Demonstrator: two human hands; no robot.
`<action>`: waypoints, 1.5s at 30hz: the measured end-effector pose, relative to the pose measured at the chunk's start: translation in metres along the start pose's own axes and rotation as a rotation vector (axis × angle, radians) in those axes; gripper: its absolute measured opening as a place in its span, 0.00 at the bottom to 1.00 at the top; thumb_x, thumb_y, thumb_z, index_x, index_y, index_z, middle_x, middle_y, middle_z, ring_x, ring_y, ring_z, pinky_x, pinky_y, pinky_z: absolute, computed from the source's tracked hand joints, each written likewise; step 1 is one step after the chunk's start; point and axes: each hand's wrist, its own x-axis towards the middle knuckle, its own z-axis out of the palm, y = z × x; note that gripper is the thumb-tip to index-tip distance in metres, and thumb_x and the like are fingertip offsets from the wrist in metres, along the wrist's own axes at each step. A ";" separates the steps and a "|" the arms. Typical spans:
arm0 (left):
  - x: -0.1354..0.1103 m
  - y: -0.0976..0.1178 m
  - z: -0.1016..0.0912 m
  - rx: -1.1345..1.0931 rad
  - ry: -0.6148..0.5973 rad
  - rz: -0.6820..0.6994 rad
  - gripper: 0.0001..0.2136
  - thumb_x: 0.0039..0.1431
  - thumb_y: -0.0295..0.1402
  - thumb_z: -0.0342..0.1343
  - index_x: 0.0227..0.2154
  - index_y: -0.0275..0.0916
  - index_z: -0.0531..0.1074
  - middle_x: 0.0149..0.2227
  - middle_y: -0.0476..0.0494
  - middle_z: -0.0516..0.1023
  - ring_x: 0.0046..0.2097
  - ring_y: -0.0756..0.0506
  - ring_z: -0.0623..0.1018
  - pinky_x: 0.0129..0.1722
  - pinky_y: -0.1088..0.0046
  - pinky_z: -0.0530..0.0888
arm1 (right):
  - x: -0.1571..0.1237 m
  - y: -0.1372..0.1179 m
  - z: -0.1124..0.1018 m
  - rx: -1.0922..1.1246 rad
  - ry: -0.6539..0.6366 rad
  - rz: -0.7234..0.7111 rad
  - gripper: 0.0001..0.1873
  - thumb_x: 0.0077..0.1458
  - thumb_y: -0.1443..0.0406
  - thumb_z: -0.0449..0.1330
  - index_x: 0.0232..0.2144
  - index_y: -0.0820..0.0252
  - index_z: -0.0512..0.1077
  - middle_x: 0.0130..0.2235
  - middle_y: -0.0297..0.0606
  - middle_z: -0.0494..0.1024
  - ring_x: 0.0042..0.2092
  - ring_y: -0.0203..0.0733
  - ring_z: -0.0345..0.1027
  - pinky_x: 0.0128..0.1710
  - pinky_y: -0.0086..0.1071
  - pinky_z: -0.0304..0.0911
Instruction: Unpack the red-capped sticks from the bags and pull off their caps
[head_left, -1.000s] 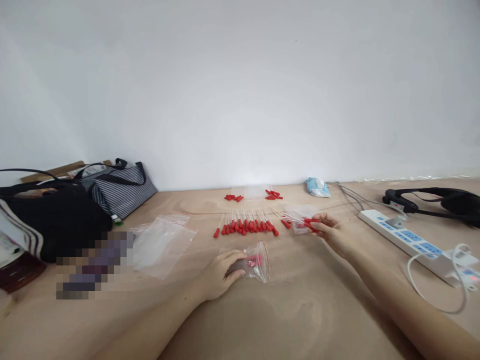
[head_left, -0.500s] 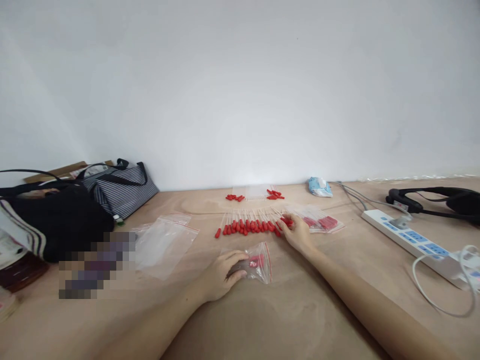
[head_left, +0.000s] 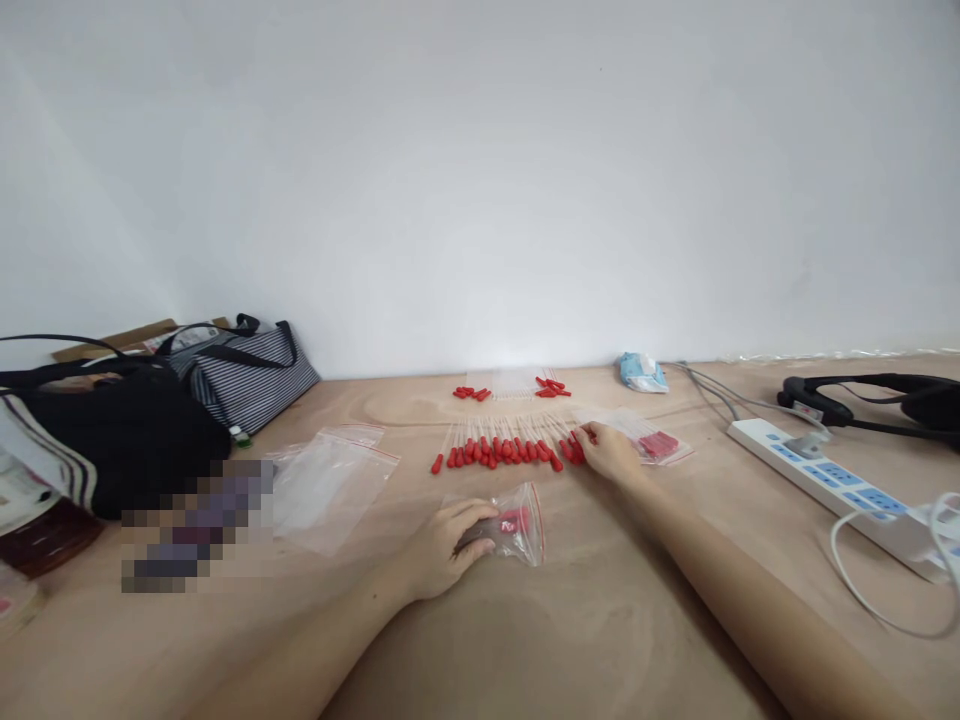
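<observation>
My left hand point(head_left: 450, 545) is closed round a clear zip-lock bag point(head_left: 531, 520) with something red inside; its mouth faces right. Behind it lies a row of droppers point(head_left: 495, 452), their red bulbs toward me and thin clear stems pointing to the wall. At the row's right end, my right hand point(head_left: 611, 452) pinches at a few red-bulbed droppers; how many are in its fingers I cannot tell. Just beyond that hand rests another clear bag with red contents point(head_left: 658, 446).
Flat plastic bags point(head_left: 330, 490) lie at the left, near a striped bag point(head_left: 251, 370) and a black bag point(head_left: 157, 430). More red bulbs point(head_left: 551, 387) sit by the wall. A blue mask point(head_left: 642, 372), power strip point(head_left: 840, 485) and black headset point(head_left: 877, 400) are at the right.
My right hand has shifted slightly right, with a few droppers now apart from the row's right end. My left hand keeps its hold on the bag.
</observation>
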 end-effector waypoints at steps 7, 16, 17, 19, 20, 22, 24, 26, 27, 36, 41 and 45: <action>0.000 0.002 -0.001 0.001 -0.010 -0.017 0.13 0.57 0.34 0.48 0.45 0.42 0.64 0.49 0.44 0.69 0.49 0.45 0.69 0.49 0.66 0.65 | -0.007 -0.005 0.000 0.164 0.053 -0.044 0.15 0.50 0.58 0.48 0.26 0.61 0.70 0.24 0.37 0.74 0.25 0.38 0.65 0.25 0.29 0.57; 0.001 -0.001 0.001 0.035 0.007 -0.043 0.16 0.55 0.35 0.49 0.48 0.41 0.62 0.51 0.42 0.66 0.52 0.44 0.66 0.52 0.65 0.63 | -0.076 -0.033 -0.003 0.360 -0.416 -0.527 0.10 0.44 0.60 0.59 0.31 0.58 0.74 0.25 0.33 0.69 0.28 0.35 0.64 0.29 0.28 0.59; 0.001 -0.001 0.002 0.036 0.008 -0.042 0.17 0.55 0.35 0.49 0.48 0.41 0.62 0.52 0.42 0.66 0.53 0.44 0.66 0.52 0.64 0.63 | -0.079 -0.038 -0.003 0.334 -0.412 -0.561 0.11 0.44 0.61 0.60 0.33 0.56 0.74 0.28 0.34 0.70 0.31 0.36 0.64 0.32 0.29 0.60; 0.000 -0.002 0.002 0.035 0.003 -0.044 0.18 0.55 0.36 0.49 0.49 0.41 0.61 0.52 0.42 0.66 0.53 0.44 0.65 0.52 0.64 0.63 | -0.082 -0.048 -0.002 0.301 -0.422 -0.595 0.12 0.44 0.62 0.60 0.35 0.55 0.73 0.35 0.36 0.71 0.35 0.37 0.65 0.34 0.29 0.60; 0.000 -0.002 0.001 0.034 -0.003 -0.046 0.18 0.56 0.36 0.49 0.50 0.42 0.60 0.52 0.42 0.66 0.53 0.44 0.65 0.52 0.63 0.63 | -0.083 -0.052 -0.002 0.281 -0.437 -0.592 0.11 0.45 0.63 0.60 0.35 0.54 0.73 0.37 0.36 0.71 0.36 0.37 0.65 0.35 0.29 0.59; -0.001 0.000 -0.001 0.038 -0.027 -0.052 0.20 0.56 0.37 0.49 0.51 0.42 0.59 0.53 0.42 0.65 0.54 0.43 0.64 0.53 0.62 0.62 | -0.083 -0.060 -0.001 0.213 -0.471 -0.567 0.10 0.45 0.64 0.59 0.35 0.54 0.72 0.38 0.36 0.71 0.37 0.37 0.65 0.35 0.29 0.59; -0.001 0.003 -0.004 0.050 -0.068 -0.058 0.22 0.55 0.39 0.49 0.53 0.43 0.57 0.55 0.42 0.62 0.55 0.42 0.63 0.54 0.61 0.61 | -0.082 -0.063 -0.002 0.134 -0.487 -0.538 0.10 0.45 0.64 0.59 0.34 0.55 0.72 0.36 0.36 0.72 0.36 0.38 0.65 0.34 0.29 0.58; -0.002 0.006 -0.008 0.066 -0.114 -0.068 0.24 0.55 0.40 0.49 0.54 0.43 0.55 0.56 0.41 0.60 0.57 0.41 0.60 0.54 0.59 0.60 | -0.082 -0.063 -0.006 0.103 -0.506 -0.545 0.08 0.45 0.64 0.59 0.32 0.58 0.72 0.33 0.36 0.72 0.33 0.38 0.65 0.32 0.28 0.57; -0.003 0.006 -0.009 0.073 -0.131 -0.072 0.24 0.55 0.41 0.49 0.55 0.43 0.54 0.57 0.41 0.59 0.57 0.41 0.59 0.54 0.58 0.60 | -0.082 -0.061 -0.008 0.123 -0.520 -0.562 0.08 0.46 0.64 0.58 0.32 0.58 0.72 0.32 0.36 0.72 0.32 0.37 0.65 0.31 0.28 0.57; -0.006 0.000 -0.010 0.043 -0.151 -0.032 0.24 0.55 0.41 0.50 0.55 0.44 0.56 0.59 0.42 0.56 0.59 0.40 0.57 0.55 0.56 0.57 | -0.081 -0.011 -0.028 0.641 -0.576 -0.287 0.14 0.46 0.56 0.57 0.34 0.57 0.74 0.35 0.38 0.76 0.36 0.40 0.68 0.36 0.33 0.63; -0.003 0.005 -0.012 0.051 -0.153 -0.088 0.23 0.51 0.41 0.53 0.51 0.43 0.62 0.57 0.41 0.58 0.57 0.39 0.60 0.54 0.57 0.60 | -0.062 0.032 -0.051 0.715 -0.236 -0.044 0.14 0.39 0.56 0.62 0.29 0.56 0.75 0.28 0.36 0.76 0.30 0.39 0.68 0.31 0.32 0.63; 0.010 -0.001 -0.011 0.082 0.029 -0.119 0.12 0.52 0.38 0.52 0.39 0.41 0.70 0.48 0.42 0.68 0.49 0.43 0.68 0.49 0.62 0.64 | -0.034 0.033 -0.049 0.602 0.103 -0.061 0.16 0.40 0.56 0.61 0.32 0.58 0.74 0.33 0.38 0.76 0.34 0.42 0.68 0.35 0.35 0.64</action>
